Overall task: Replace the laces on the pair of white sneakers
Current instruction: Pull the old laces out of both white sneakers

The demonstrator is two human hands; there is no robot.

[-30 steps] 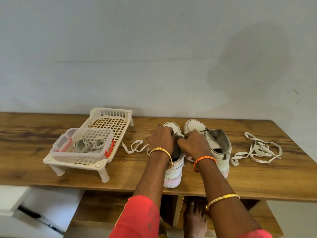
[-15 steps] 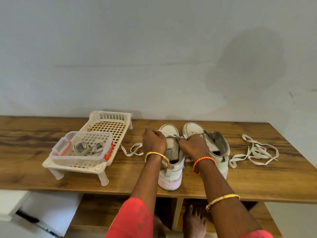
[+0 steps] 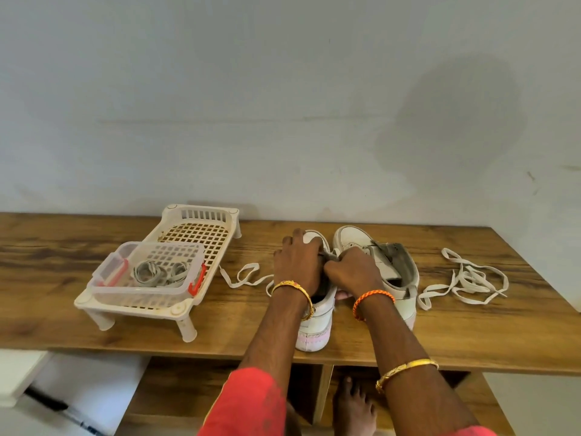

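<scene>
Reaching forward from the bottom of the frame, both forearms met over the left white sneaker [image 3: 316, 316] at center on the wooden table [image 3: 440, 335]. The left hand [image 3: 297, 262] curled over its toe; the right hand [image 3: 352, 270] pinched its tongue, beside the right sneaker [image 3: 377, 262].

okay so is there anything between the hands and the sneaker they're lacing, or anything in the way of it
Nothing visible. The left hand and the right hand are already on the left sneaker, working at its tongue. The right sneaker stands close beside it. The loose lace lies off to the right on the wooden tabletop, clear of the hands.
</scene>
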